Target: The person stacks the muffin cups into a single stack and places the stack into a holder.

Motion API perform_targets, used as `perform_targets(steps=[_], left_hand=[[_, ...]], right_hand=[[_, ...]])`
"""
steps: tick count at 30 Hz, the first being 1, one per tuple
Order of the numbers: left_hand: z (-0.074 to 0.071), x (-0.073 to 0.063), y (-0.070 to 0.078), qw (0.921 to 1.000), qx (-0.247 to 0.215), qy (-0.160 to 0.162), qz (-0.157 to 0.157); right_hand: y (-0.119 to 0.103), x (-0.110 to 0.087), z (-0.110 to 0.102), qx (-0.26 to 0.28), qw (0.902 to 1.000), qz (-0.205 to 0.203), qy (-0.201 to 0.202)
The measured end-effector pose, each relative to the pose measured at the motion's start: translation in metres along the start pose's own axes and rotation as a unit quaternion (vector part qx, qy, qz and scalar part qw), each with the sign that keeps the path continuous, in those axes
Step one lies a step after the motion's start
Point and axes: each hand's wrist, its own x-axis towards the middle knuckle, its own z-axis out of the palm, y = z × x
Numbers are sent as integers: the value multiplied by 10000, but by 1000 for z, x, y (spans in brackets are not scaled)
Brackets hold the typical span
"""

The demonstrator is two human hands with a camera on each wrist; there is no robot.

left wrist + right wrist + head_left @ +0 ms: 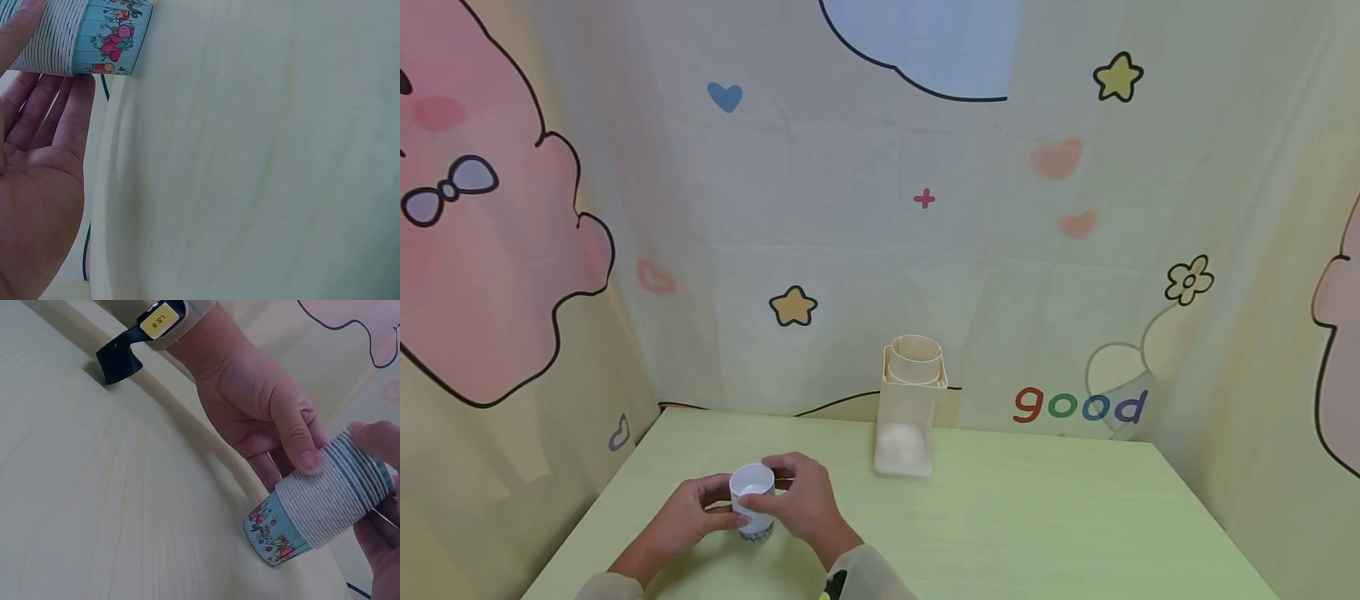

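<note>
A nested stack of paper cups (752, 510) is held between both hands above the left part of the table. The cups are light blue with printed fruit-like pictures near the base, and many white rims (331, 494) overlap along the stack. My left hand (688, 514) grips it from the left, thumb on the near side and fingers behind. From the right, my right hand (811, 506) holds the upper end, its thumb across the front. In the left wrist view the palm of the left hand (44, 194) shows below the stack (106, 37).
A cream-coloured stand with a round upright tube (913, 371) stands at the back middle of the pale table (1037, 517). A printed curtain (850, 183) hangs behind and at both sides. A black wrist strap (119, 362) is on the left wrist.
</note>
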Motion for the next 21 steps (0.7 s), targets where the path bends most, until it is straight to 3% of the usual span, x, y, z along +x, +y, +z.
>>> perform_targets(steps=[12, 21], left_hand=[[0, 1, -1, 9999, 107, 21, 91], [-4, -2, 15, 9974, 259, 287, 601]], right_hand=[[11, 0, -1, 133, 9998, 26, -120], [20, 0, -3, 704, 9967, -301, -251]])
